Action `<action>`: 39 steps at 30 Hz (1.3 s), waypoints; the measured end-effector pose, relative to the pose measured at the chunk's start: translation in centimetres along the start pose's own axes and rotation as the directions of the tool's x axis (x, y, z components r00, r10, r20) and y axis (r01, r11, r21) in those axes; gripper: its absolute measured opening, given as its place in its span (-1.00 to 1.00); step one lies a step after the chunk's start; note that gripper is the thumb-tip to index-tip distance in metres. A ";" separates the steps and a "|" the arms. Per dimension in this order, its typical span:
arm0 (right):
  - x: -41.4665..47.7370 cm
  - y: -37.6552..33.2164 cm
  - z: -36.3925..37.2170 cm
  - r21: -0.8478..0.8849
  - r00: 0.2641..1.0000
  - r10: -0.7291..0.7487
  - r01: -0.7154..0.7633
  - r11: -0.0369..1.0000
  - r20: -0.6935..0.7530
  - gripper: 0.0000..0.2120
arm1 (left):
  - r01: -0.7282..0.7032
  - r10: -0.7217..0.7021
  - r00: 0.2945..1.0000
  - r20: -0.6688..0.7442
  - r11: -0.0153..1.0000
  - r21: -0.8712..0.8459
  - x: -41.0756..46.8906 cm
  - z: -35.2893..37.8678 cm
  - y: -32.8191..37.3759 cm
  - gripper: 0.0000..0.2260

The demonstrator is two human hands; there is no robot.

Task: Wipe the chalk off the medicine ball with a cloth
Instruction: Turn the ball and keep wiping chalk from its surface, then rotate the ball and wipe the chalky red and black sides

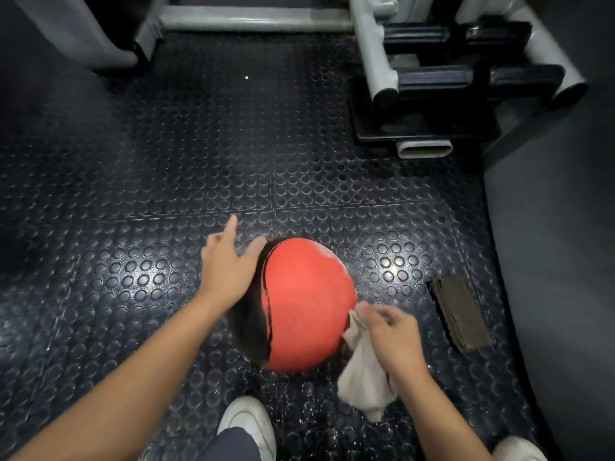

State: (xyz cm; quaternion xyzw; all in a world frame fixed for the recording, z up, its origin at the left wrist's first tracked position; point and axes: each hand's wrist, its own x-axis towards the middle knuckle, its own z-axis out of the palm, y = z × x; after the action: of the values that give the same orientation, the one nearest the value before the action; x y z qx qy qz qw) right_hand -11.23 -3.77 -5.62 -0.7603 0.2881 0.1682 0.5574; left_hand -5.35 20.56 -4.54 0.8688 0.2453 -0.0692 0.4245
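Now medicine ball (306,304) between left hand (229,267), cloth-gripping right hand (389,331)

Seeing left hand (229,261) smeared by motion blur. Same for fingers of right hand (392,331) pinching cloth (362,377), hiding its upper end. Can't see underside of medicine ball (306,304). Cut off at bottom edge: white shoes (248,424). Can't identify tiny white speck (246,77).

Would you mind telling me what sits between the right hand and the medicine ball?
In the head view, a light cloth, pinched in the right hand, is bunched between that hand and the right side of the medicine ball.
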 end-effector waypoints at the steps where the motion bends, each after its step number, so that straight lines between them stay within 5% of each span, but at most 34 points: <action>1: -0.5 0.5 0.2 -0.028 0.999 0.038 -0.037 0.999 0.019 -0.71 | 0.074 -0.077 0.997 0.033 0.994 0.080 0.6 -0.2 -0.3 -0.28; 4: -0.3 0.9 0.4 -0.096 0.999 0.019 -0.016 0.995 0.032 -0.50 | 0.209 -0.208 0.942 0.264 0.978 0.026 1.8 0.3 -1.0 -0.10; 6: 0.3 0.7 0.2 -0.093 0.997 0.001 0.007 0.996 0.080 -0.35 | 0.230 -0.155 0.899 0.409 0.963 -0.140 2.0 1.2 -1.1 -0.31; 9: 1.2 0.4 -0.2 -0.040 0.992 0.017 -0.012 0.999 0.123 -0.24 | 0.152 -0.067 0.914 0.401 0.971 -0.186 2.1 2.4 -0.9 -0.67; 13: 2.2 1.0 -0.7 0.017 0.993 -0.004 0.001 1.000 0.119 -0.01 | 0.073 0.007 0.939 0.343 0.973 -0.220 1.4 3.3 -0.3 -0.69; 19: 2.4 1.2 -2.3 0.117 0.997 -0.035 0.027 0.993 0.072 -0.39 | -0.067 0.118 0.946 0.301 0.982 -0.175 1.4 5.2 1.4 -0.73; 23: 4.6 -1.3 -5.0 -0.013 0.981 -0.196 0.196 0.981 -0.010 -0.33 | -0.115 0.186 0.944 0.274 0.959 -0.257 1.9 7.8 3.0 -0.43; 26: 6.0 -3.6 -6.3 -0.117 0.966 -0.257 0.253 0.961 -0.024 -0.55 | -0.106 0.201 0.937 0.287 0.943 -0.314 2.0 8.9 3.5 -0.54; 28: 5.8 -3.9 -6.1 -0.171 0.962 -0.274 0.267 0.948 -0.015 -0.43 | -0.085 0.182 0.935 0.303 0.948 -0.308 2.2 8.5 3.7 -0.60; 32: 3.2 -2.9 -3.7 -0.300 0.956 -0.292 0.278 0.913 -0.001 -0.05 | -0.218 0.229 0.959 0.166 0.972 -0.082 1.6 7.6 4.5 -0.48; 35: 2.1 -2.5 -2.6 -0.255 0.954 -0.299 0.290 0.922 0.003 -0.19 | -0.262 0.262 0.965 0.021 0.952 0.158 -0.4 7.9 5.4 -0.28; 39: 1.5 -3.1 -3.8 -0.221 0.966 -0.257 0.247 0.943 -0.017 -0.47 | -0.233 0.245 0.968 -0.054 0.958 0.165 -1.1 6.9 3.9 -0.17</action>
State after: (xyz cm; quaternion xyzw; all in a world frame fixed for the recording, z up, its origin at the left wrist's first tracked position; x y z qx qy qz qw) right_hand -8.41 -7.12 -2.93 -0.8509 0.1810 0.1084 0.4811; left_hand -3.75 12.79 -5.77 0.9249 0.1479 -0.0043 0.3504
